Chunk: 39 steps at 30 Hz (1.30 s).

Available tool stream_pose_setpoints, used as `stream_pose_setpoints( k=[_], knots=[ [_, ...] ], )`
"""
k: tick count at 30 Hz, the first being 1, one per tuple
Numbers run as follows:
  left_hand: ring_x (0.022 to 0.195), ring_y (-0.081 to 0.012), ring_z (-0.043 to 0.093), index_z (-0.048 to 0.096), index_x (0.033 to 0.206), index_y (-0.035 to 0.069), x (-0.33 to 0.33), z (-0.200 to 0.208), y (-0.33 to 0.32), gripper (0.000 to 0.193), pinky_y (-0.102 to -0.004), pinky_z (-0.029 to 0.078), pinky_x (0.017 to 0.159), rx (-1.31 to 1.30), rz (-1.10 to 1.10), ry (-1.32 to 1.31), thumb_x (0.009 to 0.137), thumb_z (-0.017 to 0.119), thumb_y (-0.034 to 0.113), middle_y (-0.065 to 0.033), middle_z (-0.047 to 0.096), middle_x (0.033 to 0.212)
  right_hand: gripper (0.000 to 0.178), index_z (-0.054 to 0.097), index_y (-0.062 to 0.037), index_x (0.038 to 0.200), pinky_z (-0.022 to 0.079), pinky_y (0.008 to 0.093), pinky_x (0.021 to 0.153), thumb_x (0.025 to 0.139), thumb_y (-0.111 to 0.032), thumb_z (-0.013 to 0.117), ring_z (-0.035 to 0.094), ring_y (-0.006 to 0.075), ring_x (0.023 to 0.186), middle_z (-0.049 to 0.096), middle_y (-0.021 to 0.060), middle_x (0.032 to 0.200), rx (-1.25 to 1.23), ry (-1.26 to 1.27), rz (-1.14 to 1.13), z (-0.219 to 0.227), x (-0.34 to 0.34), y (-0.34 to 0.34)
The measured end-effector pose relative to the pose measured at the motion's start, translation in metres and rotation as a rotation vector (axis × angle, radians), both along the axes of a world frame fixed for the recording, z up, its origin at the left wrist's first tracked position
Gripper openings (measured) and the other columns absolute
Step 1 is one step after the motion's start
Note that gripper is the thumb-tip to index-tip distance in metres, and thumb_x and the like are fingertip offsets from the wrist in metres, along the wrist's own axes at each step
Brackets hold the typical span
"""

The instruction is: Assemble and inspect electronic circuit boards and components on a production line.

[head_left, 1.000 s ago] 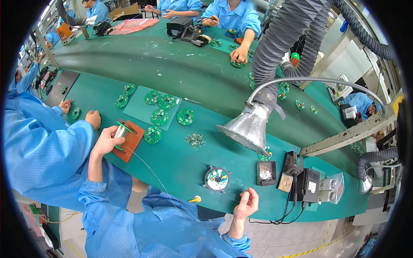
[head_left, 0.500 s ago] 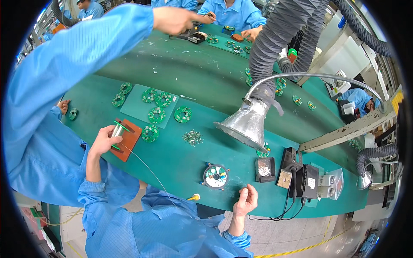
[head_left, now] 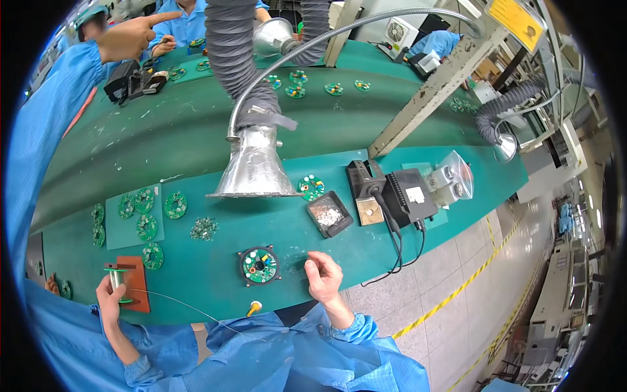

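At the lower left, my left hand (head_left: 110, 302) grips a spool of solder wire (head_left: 117, 285) with green flanges, held against a reddish-brown stand (head_left: 137, 283). A thin strand of solder wire (head_left: 185, 301) runs from it toward my body. Near the bench's front edge, my right hand (head_left: 323, 277) is closed, its fingers curled in toward the thumb; whatever they hold, if anything, is hidden. To its left a round green circuit board (head_left: 259, 265) with components sits in a black round holder. Several ring-shaped green boards (head_left: 146, 227) lie beyond the spool, some on a pale sheet.
A pile of small parts (head_left: 204, 228) lies mid-bench. Over the bench hangs a metal extraction hood (head_left: 256, 166). Right of it are a black tray (head_left: 330, 214), a black soldering station (head_left: 409, 195) with cables and a clear bag (head_left: 451, 179). A co-worker's arm (head_left: 62, 124) reaches in, pointing, at upper left.
The view has swung right, so the bench things appear further left. The co-worker's hand now points with one finger stretched out. My left hand stays on the spool; my right hand remains closed near the front edge.
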<state>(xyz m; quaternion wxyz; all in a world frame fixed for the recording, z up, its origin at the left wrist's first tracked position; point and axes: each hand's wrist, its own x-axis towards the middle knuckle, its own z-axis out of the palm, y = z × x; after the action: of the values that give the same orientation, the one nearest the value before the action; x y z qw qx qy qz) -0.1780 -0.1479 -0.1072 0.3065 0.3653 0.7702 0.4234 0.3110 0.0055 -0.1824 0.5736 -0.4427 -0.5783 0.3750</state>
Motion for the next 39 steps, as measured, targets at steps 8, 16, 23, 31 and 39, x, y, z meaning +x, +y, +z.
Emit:
stream_pose_setpoints(
  k=[8,16,23,31,39],
  knots=[
    [0.064,-0.0039,0.045,0.061,0.101,-0.001,0.003,0.003,0.000,0.023,-0.0217,0.036,0.057,-0.003,0.001,-0.016,0.079,0.062,0.004,0.0057,0.050,0.075,0.019,0.064,0.0055,0.107,0.041,0.0193,0.058,0.088,0.000,0.065,0.050,0.0041,0.066,0.061,0.0003,0.081,0.024,0.012,-0.003,0.003,0.000,0.000],
    [0.071,-0.0052,0.047,0.059,0.109,-0.002,-0.007,-0.012,-0.004,0.032,-0.0224,0.039,0.063,0.010,0.024,0.038,0.079,0.065,0.006,0.0036,0.053,0.082,0.020,0.064,0.0049,0.107,0.041,0.0193,0.058,0.088,-0.001,0.066,0.050,0.0043,0.066,0.061,0.0001,0.081,0.020,0.008,-0.006,0.000,-0.001,0.001],
    [0.089,-0.0165,0.056,0.031,0.147,0.005,0.003,-0.011,-0.004,0.076,-0.0302,0.047,0.078,-0.020,0.137,0.191,0.080,0.066,0.005,-0.0110,0.053,0.119,0.018,0.065,0.0046,0.104,0.039,0.0195,0.054,0.086,0.000,0.066,0.050,0.0044,0.062,0.062,0.0020,0.080,0.043,-0.007,-0.034,0.007,-0.001,0.002],
    [0.091,-0.0169,0.055,0.036,0.144,0.000,-0.003,-0.015,0.007,0.067,-0.0299,0.048,0.080,0.032,0.060,0.629,0.090,0.067,0.022,-0.0141,0.055,0.121,0.020,0.066,0.0023,0.102,0.034,0.0212,0.047,0.083,0.000,0.069,0.043,0.0040,0.053,0.059,0.0024,0.074,0.090,0.008,-0.012,0.015,-0.009,0.005],
    [0.088,-0.0231,0.060,0.052,0.128,-0.009,0.022,0.010,0.039,0.055,-0.0339,0.048,0.081,-0.137,0.135,0.656,0.092,0.064,0.030,-0.0175,0.063,0.105,0.018,0.066,0.0042,0.103,0.040,0.0198,0.056,0.085,-0.001,0.067,0.050,0.0046,0.064,0.062,0.0016,0.079,0.007,-0.031,-0.014,0.010,-0.003,0.001]
  ],
)
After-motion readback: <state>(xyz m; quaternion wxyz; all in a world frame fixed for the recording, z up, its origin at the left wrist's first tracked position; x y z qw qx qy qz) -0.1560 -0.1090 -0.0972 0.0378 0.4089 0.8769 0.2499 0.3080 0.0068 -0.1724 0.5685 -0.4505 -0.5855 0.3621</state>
